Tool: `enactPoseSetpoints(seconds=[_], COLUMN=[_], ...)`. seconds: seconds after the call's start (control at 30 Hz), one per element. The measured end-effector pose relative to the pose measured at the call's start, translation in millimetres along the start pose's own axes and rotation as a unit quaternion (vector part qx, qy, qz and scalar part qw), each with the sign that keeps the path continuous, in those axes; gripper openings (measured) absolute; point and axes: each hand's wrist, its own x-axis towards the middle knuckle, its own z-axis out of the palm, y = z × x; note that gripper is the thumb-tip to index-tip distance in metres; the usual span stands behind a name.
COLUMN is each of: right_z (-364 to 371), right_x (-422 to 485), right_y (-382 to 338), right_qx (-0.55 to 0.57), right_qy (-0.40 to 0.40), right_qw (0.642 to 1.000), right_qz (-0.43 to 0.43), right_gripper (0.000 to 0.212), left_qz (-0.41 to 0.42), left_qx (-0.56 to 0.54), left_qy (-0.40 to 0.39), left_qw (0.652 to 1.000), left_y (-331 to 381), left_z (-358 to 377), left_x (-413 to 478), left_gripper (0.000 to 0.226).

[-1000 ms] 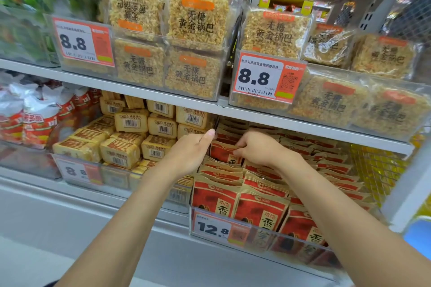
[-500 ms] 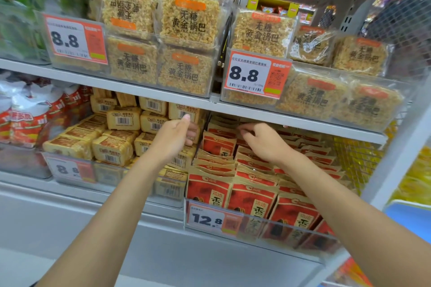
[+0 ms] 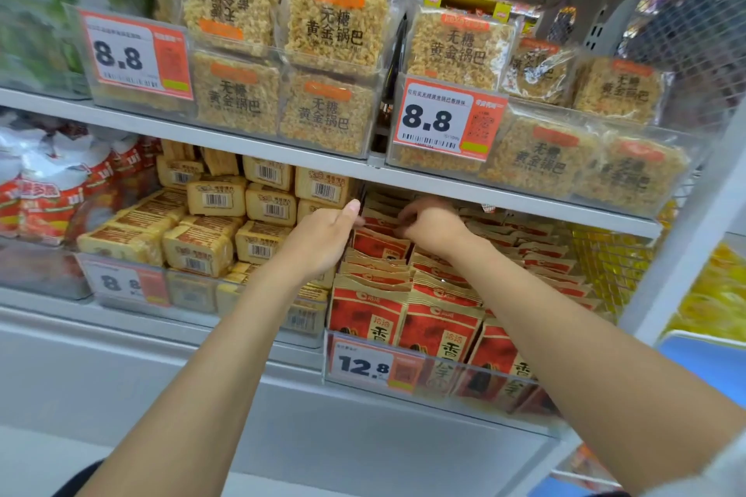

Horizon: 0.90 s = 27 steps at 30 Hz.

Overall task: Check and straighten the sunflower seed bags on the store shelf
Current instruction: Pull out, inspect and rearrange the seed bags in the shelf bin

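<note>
Both hands work at the centre of the frame, deep under the edge of the upper shelf (image 3: 504,198). The left hand (image 3: 323,238) is held flat and on edge, fingers together and pointing upward, its side pressed against the left flank of the sunflower seed bags (image 3: 375,311) — just beside the yellow barcode packs (image 3: 218,198). The right hand (image 3: 428,222) is curled, fingertips hooked over the top edges of the rear bags; motion blur hides whether it is actually pinching one, so I cannot tell.

The red-and-tan bags stand in overlapping rows in the lower middle of the frame, leaning back behind a clear front guard (image 3: 464,375) that carries the 12.8 price tag (image 3: 363,365). The front rows look fairly even; the rear ones, where the hands are, sit in shadow.

The risks, as I judge them:

- Pulling a rear bag forward could tip the rows ahead of it like dominoes, since each bag leans on the next.
- If the left hand pushes too hard sideways, it may shove bags into the right-hand rows, or knock the neighbouring yellow packs loose when it comes away.
- The gap under the upper shelf looks tight — a lifted bag could snag or crumple its crimped top there.
- Working half-blind at the back, a skewed bag could easily go unnoticed.
</note>
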Motion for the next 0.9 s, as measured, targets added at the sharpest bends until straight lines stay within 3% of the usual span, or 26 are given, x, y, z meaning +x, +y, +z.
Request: enactPoseSetpoints(seconds=[0.17,0.27,0.43,0.6,0.77,0.9], right_z=[4.2,4.7,7.5,-2.8,-12.3,-21.7], right_x=[-2.4,0.6,-3.7,-28.4,-63.2,-82.7], right_y=[2.6,-2.9,-2.3,-4.0,1.1,4.2], right_qx=[0.01,-0.004,-0.014,0.074,0.075,0.14], right_qy=[0.008,0.005,0.017,0.053,0.107,0.246], right_qw=[1.0,1.0,0.999,0.992,0.978,0.937], right_qz=[-0.007,-0.009,-0.033,-0.091,-0.161,-0.207], right_gripper=[0.024,0.004,0.018,0.004,0.001,0.004], left_qz=[-0.014,-0.018,-0.019,-0.014,-0.021,-0.01], left_qx=[0.005,0.002,-0.005,-0.011,-0.015,-0.038], left_qy=[0.001,-0.011,-0.017,-0.024,-0.021,0.026], left_qw=[1.0,1.0,1.0,1.0,0.999,0.999], left_y=[-5.1,-6.7,-7.9,-9.9,-9.4,-7.4], left_z=[-5.1,-4.9,-7.6,-7.0,-5.1,-6.6], left_x=[-0.8,-1.8,-2.4,-1.0,-4.7,-4.1], left_gripper=[0.061,0.06,0.061,0.064,0.062,0.061])
